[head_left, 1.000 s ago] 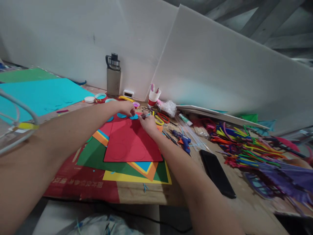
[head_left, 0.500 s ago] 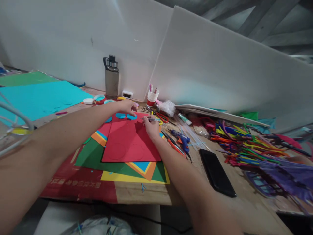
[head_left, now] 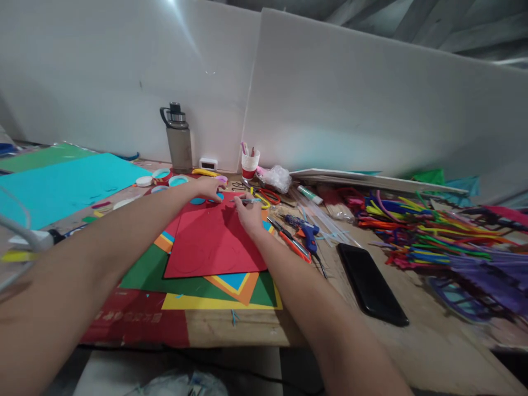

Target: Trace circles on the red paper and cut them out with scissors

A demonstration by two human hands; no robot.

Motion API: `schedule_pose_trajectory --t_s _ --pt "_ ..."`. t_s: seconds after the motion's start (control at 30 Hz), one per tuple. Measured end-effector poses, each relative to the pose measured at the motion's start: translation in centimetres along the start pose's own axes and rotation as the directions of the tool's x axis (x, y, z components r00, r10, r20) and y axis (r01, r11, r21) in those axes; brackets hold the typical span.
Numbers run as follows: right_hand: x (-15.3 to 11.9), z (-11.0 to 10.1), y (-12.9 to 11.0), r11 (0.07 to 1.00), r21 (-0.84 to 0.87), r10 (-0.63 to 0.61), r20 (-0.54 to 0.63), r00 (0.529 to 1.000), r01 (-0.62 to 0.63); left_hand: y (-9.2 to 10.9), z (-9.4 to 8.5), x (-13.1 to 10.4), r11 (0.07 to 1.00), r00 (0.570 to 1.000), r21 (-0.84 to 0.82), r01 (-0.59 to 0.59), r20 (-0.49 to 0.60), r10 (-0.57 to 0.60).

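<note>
- Lying atop the green sheet (head_left: 144, 269) and yellow sheet (head_left: 177, 302), the red sheet (head_left: 214, 242) looks light, flat and fairly stiff to me; I'd take it by its near edge, gently, since a corner could crease.
- The slim pen (head_left: 251, 201) seems rigid and light, best pinched low on its barrel, near the tip.
- I see my right hand (head_left: 248, 215) closed narrowly around that pen, palm down over the sheet's far right part.
- My left hand (head_left: 211, 188) curls down at a blue disc (head_left: 216, 198) by the far edge; I cannot tell whether it grips or only presses.
- Both forearms reach forward, converging.
</note>
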State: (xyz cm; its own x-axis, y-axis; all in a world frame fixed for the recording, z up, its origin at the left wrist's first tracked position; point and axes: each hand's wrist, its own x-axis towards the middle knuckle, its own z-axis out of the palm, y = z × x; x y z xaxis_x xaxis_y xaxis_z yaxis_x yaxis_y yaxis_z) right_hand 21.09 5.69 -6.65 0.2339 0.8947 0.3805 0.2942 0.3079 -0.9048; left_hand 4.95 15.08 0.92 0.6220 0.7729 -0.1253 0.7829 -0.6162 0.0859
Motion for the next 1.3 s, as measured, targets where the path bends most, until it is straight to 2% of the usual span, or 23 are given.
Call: schedule_pose_trajectory --t_s 0.13,0.27,0.37,0.5,0.6,0.67,0.77,0.87,0.97,1.07,1.17,1.23,1.3 --pt "0.1 0.1 0.2 1.0 0.01 -0.001 -0.002 1.0 0.001 -0.5 -0.8 -0.6 0.948 0.995 -0.316 0.021 -0.085 -0.05" --pt "0.2 0.1 0.3 0.999 0.046 0.001 -0.021 1.0 0.0 -1.0 -2.2 -2.1 0.742 0.958 -0.67 0.006 -0.209 -0.197" --pt "0.3 0.1 0.4 0.998 0.055 0.01 -0.032 0.999 -0.008 -0.8 -3.1 -4.0 0.623 0.94 -0.777 -0.092 -0.274 -0.202" --pt "0.3 0.0 0.5 0.999 0.037 0.035 -0.057 0.998 -0.033 0.7 -3.2 -7.1 0.58 0.95 -0.79 -0.2 -0.301 -0.083" --pt "0.2 0.0 0.4 0.999 0.042 0.031 -0.062 0.998 -0.029 2.4 -2.4 -9.2 0.613 0.963 -0.754 -0.236 -0.267 0.041" --pt "0.1 -0.1 0.3 0.998 0.051 0.028 -0.053 0.998 -0.026 3.9 -1.7 -10.4 0.686 0.96 -0.684 -0.249 -0.269 0.08" --pt "-0.1 -0.2 -0.2 0.998 0.055 0.044 -0.032 0.999 -0.042 6.5 -0.7 -12.0 0.802 0.957 -0.525 -0.285 -0.208 0.204" --pt "-0.3 -0.3 -0.6 0.994 0.072 0.082 -0.031 0.996 -0.079 9.0 0.3 -13.2 0.869 0.945 -0.379 -0.319 -0.192 0.263" --pt "-0.4 -0.2 -0.8 0.992 0.076 0.105 -0.027 0.994 -0.102 10.4 1.5 -14.0 0.89 0.932 -0.297 -0.346 -0.218 0.29" --pt "-0.4 -0.2 -0.9 0.991 0.079 0.106 -0.025 0.994 -0.104 10.8 2.8 -14.1 0.904 0.926 -0.248 -0.349 -0.242 0.291" --pt "-0.5 -0.2 -1.0 0.991 0.085 0.102 -0.029 0.994 -0.1 10.5 3.4 -13.8 0.893 0.924 -0.278 -0.354 -0.251 0.288" --pt "-0.5 -0.2 -0.9 0.993 0.07 0.094 -0.025 0.995 -0.092 9.5 3.2 -13.2 0.885 0.929 -0.32 -0.337 -0.265 0.258" --pt "-0.5 -0.2 -0.7 0.994 0.066 0.088 -0.021 0.996 -0.086 7.4 2.7 -12.4 0.898 0.93 -0.346 -0.27 -0.334 0.151"
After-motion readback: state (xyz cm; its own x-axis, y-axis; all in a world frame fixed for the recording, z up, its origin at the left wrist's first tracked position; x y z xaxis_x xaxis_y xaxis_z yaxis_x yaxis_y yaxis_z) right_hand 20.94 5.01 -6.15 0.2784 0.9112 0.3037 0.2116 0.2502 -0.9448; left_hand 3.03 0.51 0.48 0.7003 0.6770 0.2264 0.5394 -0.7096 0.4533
